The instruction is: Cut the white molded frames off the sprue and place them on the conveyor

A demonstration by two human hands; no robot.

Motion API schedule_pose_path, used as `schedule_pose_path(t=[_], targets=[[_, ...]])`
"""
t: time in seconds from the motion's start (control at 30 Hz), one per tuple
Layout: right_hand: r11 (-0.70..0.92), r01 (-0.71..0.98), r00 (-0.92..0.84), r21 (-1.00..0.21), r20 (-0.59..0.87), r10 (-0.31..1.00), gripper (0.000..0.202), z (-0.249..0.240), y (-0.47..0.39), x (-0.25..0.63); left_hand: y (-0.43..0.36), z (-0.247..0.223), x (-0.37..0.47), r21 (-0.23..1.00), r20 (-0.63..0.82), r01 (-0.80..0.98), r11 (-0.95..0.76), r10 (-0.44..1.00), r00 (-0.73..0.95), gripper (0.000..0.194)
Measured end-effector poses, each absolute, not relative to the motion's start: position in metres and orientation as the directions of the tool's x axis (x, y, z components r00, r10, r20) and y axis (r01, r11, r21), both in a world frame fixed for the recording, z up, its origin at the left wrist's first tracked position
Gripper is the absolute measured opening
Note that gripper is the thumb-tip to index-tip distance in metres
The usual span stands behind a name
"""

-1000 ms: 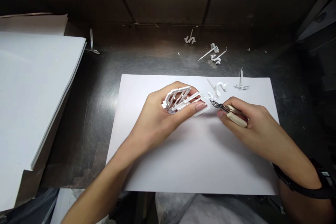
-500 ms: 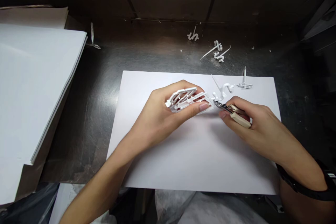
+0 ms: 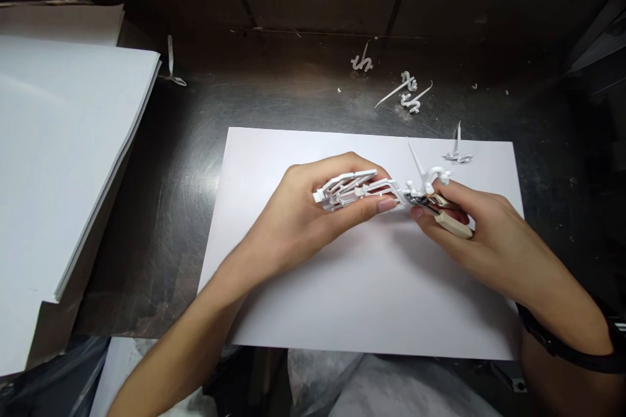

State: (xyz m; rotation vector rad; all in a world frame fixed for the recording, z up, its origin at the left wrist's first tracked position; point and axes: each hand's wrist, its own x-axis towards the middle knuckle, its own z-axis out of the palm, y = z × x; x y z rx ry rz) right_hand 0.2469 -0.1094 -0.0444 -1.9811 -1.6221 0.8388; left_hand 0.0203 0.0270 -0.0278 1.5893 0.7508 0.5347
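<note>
My left hand is closed around white plastic frame parts, thumb pressed along their near side. Closed on the cream-coloured handles of small side cutters, my right hand holds the metal jaws against the right end of the frame parts. A curled white sprue piece with a long thin spike rises just above the jaws; whether it is still joined to the frame parts I cannot tell. Beneath both hands lies a white sheet.
Another spiked sprue scrap rests near the sheet's far right corner. Several similar curled scraps lie behind the sheet on the dark metal table. A stack of white sheets stands at the left, with a thin white strip beside it.
Both hands have shifted slightly right with the frame parts and cutters. The curled sprue piece has moved right and tilted, now sitting closer over the cutter jaws and my right fingers.
</note>
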Motion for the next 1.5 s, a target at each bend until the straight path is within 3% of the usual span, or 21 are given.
schedule_pose_path(t=[0.2,0.3,0.43,0.53,0.7,0.93,1.1,1.5], targets=[[-0.203,0.714,0.124,-0.670,-0.165,0.979,0.020,-0.046,-0.109,0.247,0.028,-0.031,0.019,0.982,-0.074,0.175,-0.069,0.712,0.698,0.011],[-0.228,0.668,0.074,-0.708,-0.242,0.967,0.021,-0.044,-0.109,0.248,0.031,-0.034,0.019,0.987,-0.077,0.152,-0.046,0.698,0.712,0.016],[-0.322,0.518,-0.037,-0.793,-0.397,0.917,0.038,-0.036,-0.109,0.249,0.034,-0.035,0.018,0.990,-0.121,0.142,0.022,0.662,0.739,0.020],[-0.355,0.477,-0.036,-0.804,-0.421,0.906,0.043,-0.034,-0.109,0.248,0.035,-0.035,0.017,0.988,-0.135,0.150,0.032,0.649,0.748,0.019],[-0.243,0.578,-0.012,-0.779,-0.306,0.952,0.035,-0.042,-0.108,0.247,0.033,-0.036,0.019,0.989,-0.101,0.148,-0.013,0.670,0.735,0.018],[-0.110,0.741,0.071,-0.662,-0.086,0.994,0.025,-0.051,-0.106,0.240,0.028,-0.040,0.020,0.950,0.125,0.111,-0.293,0.678,0.724,0.015],[-0.020,0.794,0.067,-0.607,0.054,0.996,0.033,-0.054,-0.106,0.239,0.028,-0.041,0.019,0.932,0.192,0.072,-0.356,0.650,0.736,0.016],[-0.003,0.867,0.064,-0.499,0.104,0.993,0.027,-0.057,-0.107,0.240,0.028,-0.042,0.021,0.912,0.254,0.040,-0.409,0.637,0.728,0.010]])
